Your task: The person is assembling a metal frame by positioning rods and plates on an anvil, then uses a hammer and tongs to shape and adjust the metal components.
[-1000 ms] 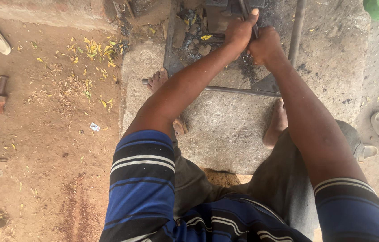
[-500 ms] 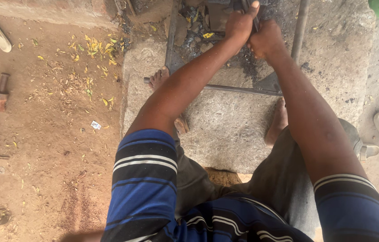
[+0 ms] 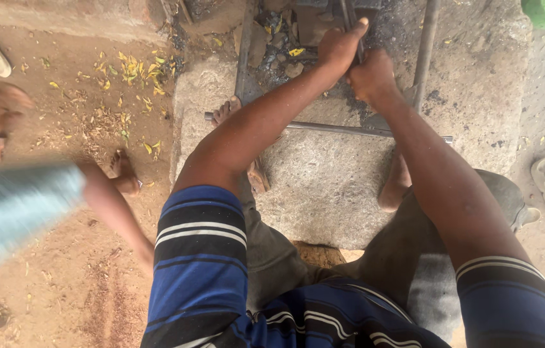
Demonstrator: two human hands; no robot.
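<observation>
Both your hands — left hand (image 3: 339,46), right hand (image 3: 369,76) — clench one thin metal rod (image 3: 350,14), rising between your fingers.

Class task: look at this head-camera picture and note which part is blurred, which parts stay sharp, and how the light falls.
Head view: another person's arm at the left edge is smeared by motion blur; the left hand, right hand and the rod they grip are sharp; light is soft and even, without glare.
</observation>
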